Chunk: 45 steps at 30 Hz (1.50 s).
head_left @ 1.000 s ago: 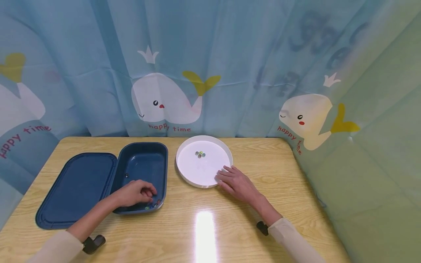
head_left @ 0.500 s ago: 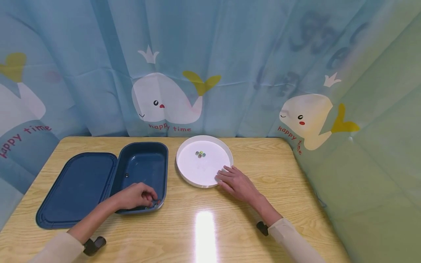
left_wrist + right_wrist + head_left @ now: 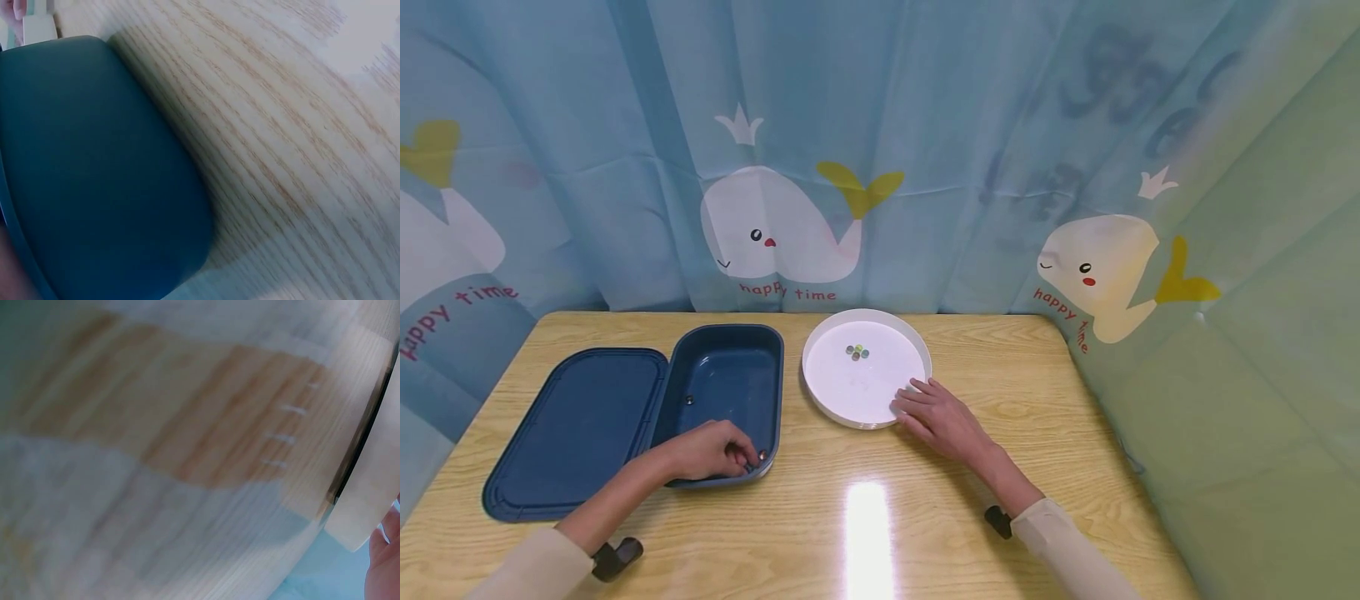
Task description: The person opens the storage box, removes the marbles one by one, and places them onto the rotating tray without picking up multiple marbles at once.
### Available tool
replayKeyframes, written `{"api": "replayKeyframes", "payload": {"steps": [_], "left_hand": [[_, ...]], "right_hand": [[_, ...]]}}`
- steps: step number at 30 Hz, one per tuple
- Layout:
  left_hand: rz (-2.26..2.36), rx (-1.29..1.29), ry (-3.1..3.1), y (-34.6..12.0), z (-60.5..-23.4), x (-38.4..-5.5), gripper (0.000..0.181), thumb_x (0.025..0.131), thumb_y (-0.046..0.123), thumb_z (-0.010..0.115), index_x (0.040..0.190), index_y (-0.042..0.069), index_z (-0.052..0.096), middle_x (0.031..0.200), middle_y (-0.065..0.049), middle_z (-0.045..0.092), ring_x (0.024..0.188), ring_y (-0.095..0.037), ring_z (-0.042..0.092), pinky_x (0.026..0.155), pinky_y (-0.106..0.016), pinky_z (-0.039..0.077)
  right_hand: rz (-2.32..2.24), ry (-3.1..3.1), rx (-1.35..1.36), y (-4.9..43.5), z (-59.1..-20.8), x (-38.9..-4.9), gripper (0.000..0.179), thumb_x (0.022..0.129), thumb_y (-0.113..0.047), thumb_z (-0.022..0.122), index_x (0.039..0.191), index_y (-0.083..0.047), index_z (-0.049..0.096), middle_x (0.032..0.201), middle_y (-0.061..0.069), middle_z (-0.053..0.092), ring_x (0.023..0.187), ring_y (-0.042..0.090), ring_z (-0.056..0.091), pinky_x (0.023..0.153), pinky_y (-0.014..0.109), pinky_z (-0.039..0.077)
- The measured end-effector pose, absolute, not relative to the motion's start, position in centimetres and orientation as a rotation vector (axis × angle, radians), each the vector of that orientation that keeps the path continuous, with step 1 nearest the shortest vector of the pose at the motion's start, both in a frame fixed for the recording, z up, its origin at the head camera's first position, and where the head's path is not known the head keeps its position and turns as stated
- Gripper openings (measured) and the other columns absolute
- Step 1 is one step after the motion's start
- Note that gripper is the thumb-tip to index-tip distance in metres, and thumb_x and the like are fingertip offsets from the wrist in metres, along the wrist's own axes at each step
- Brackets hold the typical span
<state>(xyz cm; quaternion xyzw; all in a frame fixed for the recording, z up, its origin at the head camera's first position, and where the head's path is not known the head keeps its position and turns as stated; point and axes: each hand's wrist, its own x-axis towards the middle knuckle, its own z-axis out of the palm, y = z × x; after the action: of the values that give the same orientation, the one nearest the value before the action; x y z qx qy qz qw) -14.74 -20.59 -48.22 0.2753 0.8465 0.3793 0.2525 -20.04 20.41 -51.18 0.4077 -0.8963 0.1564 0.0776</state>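
Note:
My left hand (image 3: 711,450) reaches into the deep blue box (image 3: 726,367), fingers curled down at its near right corner. A reddish marble (image 3: 763,455) shows right at the fingertips; I cannot tell whether one is pinched. Another marble (image 3: 689,400) lies by the box's left wall. My right hand (image 3: 942,419) rests over the near right rim of the round white tray (image 3: 865,396), fingers fairly straight. Several glass marbles (image 3: 857,352) lie together in the tray. The box's outer wall (image 3: 106,169) fills much of the left wrist view; the right wrist view shows the right fingers (image 3: 384,562) at its edge.
A blue lid (image 3: 576,433) lies flat on the wooden table (image 3: 790,533), against the box's left side. The tray stands just right of the box. A whale-print curtain (image 3: 925,250) hangs along the table's back and right side.
My left hand has lowered and shifted slightly toward the box's near right corner, now covering most of the marbles there. My right hand and the tray stay still.

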Motion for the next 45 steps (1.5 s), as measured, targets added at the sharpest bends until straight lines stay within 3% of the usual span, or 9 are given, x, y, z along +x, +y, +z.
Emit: {"api": "replayKeyframes", "payload": {"steps": [12,25,38,45], "left_hand": [[1.012,0.732,2.302,-20.8,-48.3,-14.7,0.017,0.083,-0.007,0.068,0.087,0.009,0.072,0.077,0.009,0.062,0.069,-0.005,0.054,0.063,-0.026,0.048],[1.056,0.775,2.323,-21.5,-47.9,-15.1,0.011,0.092,0.001,0.066,0.098,0.003,0.076,0.093,0.001,0.071,0.08,-0.008,0.059,0.07,-0.028,0.05],[1.106,0.687,2.48,-21.3,-47.1,-15.8,0.01,0.094,0.008,0.068,0.101,0.004,0.073,0.091,0.004,0.068,0.08,-0.008,0.06,0.071,-0.027,0.051],[1.138,0.61,2.631,-20.6,-46.1,-16.4,0.014,0.093,0.006,0.068,0.106,0.002,0.072,0.095,0.0,0.068,0.081,-0.011,0.062,0.072,-0.027,0.053]], "right_hand": [[0.462,-2.675,1.229,20.3,-51.1,-20.1,0.032,0.1,-0.026,0.061,0.127,-0.012,0.07,0.131,0.007,0.065,0.132,0.032,0.05,0.111,0.051,0.031],[0.458,-2.662,1.233,20.3,-51.1,-20.1,0.032,0.1,-0.025,0.061,0.127,-0.011,0.07,0.13,0.008,0.065,0.132,0.032,0.05,0.111,0.051,0.031],[0.464,-2.636,1.23,20.4,-51.2,-20.0,0.03,0.099,-0.025,0.063,0.124,-0.012,0.071,0.129,0.007,0.065,0.131,0.032,0.051,0.111,0.05,0.032],[0.457,-2.661,1.222,20.3,-51.2,-20.0,0.03,0.1,-0.025,0.062,0.126,-0.012,0.071,0.13,0.006,0.065,0.132,0.031,0.05,0.112,0.049,0.03]]}}
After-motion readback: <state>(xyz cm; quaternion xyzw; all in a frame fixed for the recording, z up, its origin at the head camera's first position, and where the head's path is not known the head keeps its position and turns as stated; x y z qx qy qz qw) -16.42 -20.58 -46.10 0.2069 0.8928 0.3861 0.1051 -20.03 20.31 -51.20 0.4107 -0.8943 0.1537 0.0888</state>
